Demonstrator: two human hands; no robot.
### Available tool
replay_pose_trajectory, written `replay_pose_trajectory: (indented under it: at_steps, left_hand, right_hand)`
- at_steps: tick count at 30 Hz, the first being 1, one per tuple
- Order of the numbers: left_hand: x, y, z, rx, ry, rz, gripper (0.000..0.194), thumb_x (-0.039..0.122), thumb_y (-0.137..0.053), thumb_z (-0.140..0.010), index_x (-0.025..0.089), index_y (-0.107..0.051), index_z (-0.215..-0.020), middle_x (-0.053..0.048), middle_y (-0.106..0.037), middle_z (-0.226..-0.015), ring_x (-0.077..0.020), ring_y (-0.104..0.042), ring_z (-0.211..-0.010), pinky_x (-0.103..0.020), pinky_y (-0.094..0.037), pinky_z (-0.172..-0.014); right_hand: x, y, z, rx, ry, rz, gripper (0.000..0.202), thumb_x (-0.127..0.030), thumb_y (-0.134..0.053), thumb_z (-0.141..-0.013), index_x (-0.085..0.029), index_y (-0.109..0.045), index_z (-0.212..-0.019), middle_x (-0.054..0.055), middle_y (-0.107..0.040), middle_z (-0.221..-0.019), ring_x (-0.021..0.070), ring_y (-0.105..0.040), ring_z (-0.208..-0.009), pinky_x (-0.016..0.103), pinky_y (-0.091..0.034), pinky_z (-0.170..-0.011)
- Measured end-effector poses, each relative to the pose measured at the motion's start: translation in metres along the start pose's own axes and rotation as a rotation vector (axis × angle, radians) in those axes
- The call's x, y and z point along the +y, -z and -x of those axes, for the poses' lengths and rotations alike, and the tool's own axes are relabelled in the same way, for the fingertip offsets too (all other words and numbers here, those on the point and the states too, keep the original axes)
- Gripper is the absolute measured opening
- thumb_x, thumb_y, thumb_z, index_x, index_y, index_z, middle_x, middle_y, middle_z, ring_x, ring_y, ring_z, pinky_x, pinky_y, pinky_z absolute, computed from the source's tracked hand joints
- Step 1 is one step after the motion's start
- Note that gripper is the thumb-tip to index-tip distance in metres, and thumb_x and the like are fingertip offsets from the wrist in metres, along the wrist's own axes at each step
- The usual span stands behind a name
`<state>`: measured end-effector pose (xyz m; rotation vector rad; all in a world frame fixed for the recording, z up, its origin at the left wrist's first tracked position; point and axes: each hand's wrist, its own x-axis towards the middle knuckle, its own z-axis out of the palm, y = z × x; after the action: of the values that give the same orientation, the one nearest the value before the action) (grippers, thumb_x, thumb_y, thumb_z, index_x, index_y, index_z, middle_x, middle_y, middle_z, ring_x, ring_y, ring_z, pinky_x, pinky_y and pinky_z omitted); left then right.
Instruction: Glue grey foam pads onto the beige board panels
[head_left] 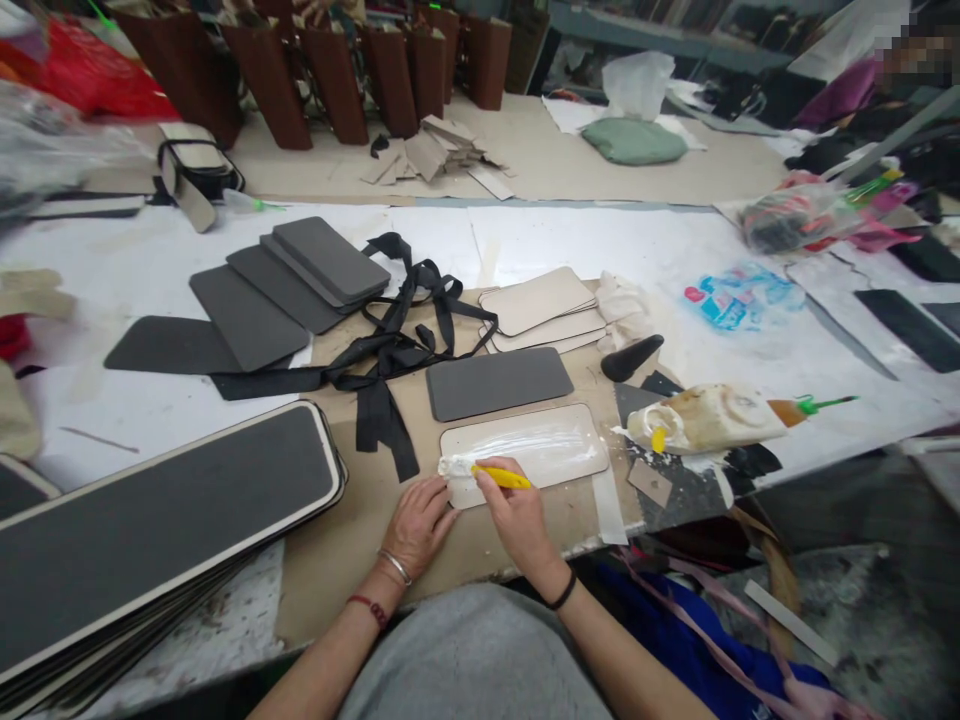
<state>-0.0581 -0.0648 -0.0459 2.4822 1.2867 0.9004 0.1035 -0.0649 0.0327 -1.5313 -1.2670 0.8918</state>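
Note:
A light beige board [532, 445] with rounded corners lies on the brown paper in front of me, streaked with wet white paste. My right hand [517, 510] is closed round a yellow-handled brush [504, 477], whose paste-covered head rests on the board's left end. At the board's lower left corner, my left hand [420, 520] lies with its fingertips on or beside the edge; the fingers are close together and fairly flat. Just beyond the board is a dark grey panel [500, 383]. To the right, a paste-smeared container [705, 418] lies on its side.
Dark grey panels [247, 315] fan out at the left, beside tangled black strips [390, 350]. A stack of long panels [165, 530] fills the near left. Beige boards [540, 305] and a black tool [631, 358] lie beyond the work. Brown bags [405, 80] stand at the back.

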Motion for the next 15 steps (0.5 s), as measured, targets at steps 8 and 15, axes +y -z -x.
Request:
replay_pose_trajectory:
  at_steps: [8,15]
  left_hand:
    - [0.000,-0.001,0.002,-0.007,0.000,-0.016,0.019,0.024,-0.055,-0.080,0.017,-0.059,-0.097,-0.010,-0.064,-0.100,-0.0209,-0.058,-0.098,-0.038,-0.048,-0.085]
    - [0.000,0.001,-0.002,0.018,-0.049,-0.044,0.018,0.022,-0.055,-0.080,0.016,-0.058,-0.097,-0.010,-0.064,-0.098,-0.0208,-0.059,-0.096,-0.037,-0.049,-0.083]
  right_hand:
    - [0.034,0.051,-0.027,0.144,0.004,0.210,0.016,-0.029,-0.051,-0.082,-0.017,-0.060,-0.088,0.007,-0.063,-0.090,0.0187,-0.058,-0.086,0.033,-0.044,-0.082]
    - [0.017,0.047,-0.036,0.162,0.047,0.171,0.015,-0.027,-0.050,-0.083,-0.018,-0.060,-0.089,0.007,-0.063,-0.089,0.0175,-0.058,-0.085,0.030,-0.045,-0.080]
